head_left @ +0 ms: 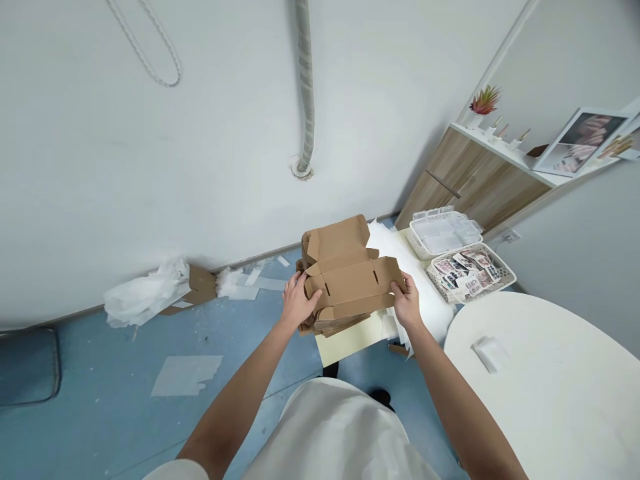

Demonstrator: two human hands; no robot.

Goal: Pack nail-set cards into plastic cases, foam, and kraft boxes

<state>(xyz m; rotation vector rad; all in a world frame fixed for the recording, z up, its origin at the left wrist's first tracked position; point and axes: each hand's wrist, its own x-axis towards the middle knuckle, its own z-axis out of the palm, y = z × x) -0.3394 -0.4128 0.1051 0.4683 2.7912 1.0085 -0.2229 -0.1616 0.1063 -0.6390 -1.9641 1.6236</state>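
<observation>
- Far left, I see crumpled translucent wrap (150, 293) heaped by the wall and a thin, ragged-edged sheet (187, 375) flat on the smooth blue floor; either could slide underfoot if stepped on.
- My left hand (299, 300) grasps the left edge of the cardboard blank (353, 280), thumb on top; its fingertips are partly hidden. I judge that pressing too hard here could crumple the narrow flaps.
- The blank lies between both hands, above a stack of cardboard (345, 325): matte brown board, straight creases, dark slots, angled tabs. A tab could snag on the layers below, and an uneven pull could tear the board at a slot.
- Beneath, the pale yellow board (345, 343) has a smooth face; the stack sits near its front edge and could tip off if dragged toward me.
- My right hand (407, 300) pinches the right end flap. A twist there could bend the panel off its crease.
- Right of that, loose white sheets (430, 300) look thin and slippery, and a forearm could sweep them.
- Farther right stand a lattice-sided plastic basket (507, 283) of glossy printed cards and a smooth, round white table (550, 400).
</observation>
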